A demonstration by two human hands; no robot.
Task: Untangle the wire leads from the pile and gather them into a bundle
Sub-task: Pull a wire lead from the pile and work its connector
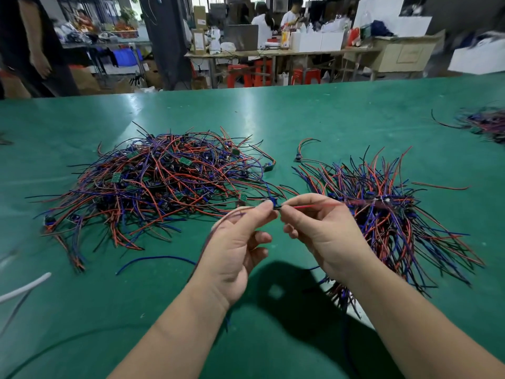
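Head view.

A: The two hands meet over the near middle of the table (pixel 273 119). The left hand (pixel 237 242) pinches a small blue connector (pixel 272 201) between thumb and forefinger. The right hand (pixel 325 236) pinches the red lead (pixel 314 205) just beside it, its fingertips almost touching those of the left.

B: Other fingers?

A: Loosely curled on both hands, holding nothing that can be made out. Some blurred strands (pixel 222 220) curve from the left pinch down past the left wrist. Whether they belong to the same lead cannot be told.

B: Which way does the lead run?

A: Its long axis is roughly level, left to right. From the pinch the red strand goes straight out to the right, toward the bundle (pixel 388 214), and its far end blurs into it.

B: Where are the pile and the bundle?

A: The tangled pile (pixel 164 181) lies left of and beyond the left hand, apart from the bundle. The bundle lies just right of the right hand, its strands fanned toward the person.

B: Which hand is nearer the bundle?

A: The right, clearly. Judgement: the lead looks free of the pile or nearly so. One blue strand from the pile's edge comes close to the connector, but contact cannot be resolved. The coming move probably carries the lead rightward along its own axis, with the right hand guiding and the left letting go.

B: Risk?

A: The free end may snag on the bundle's fanned strands.
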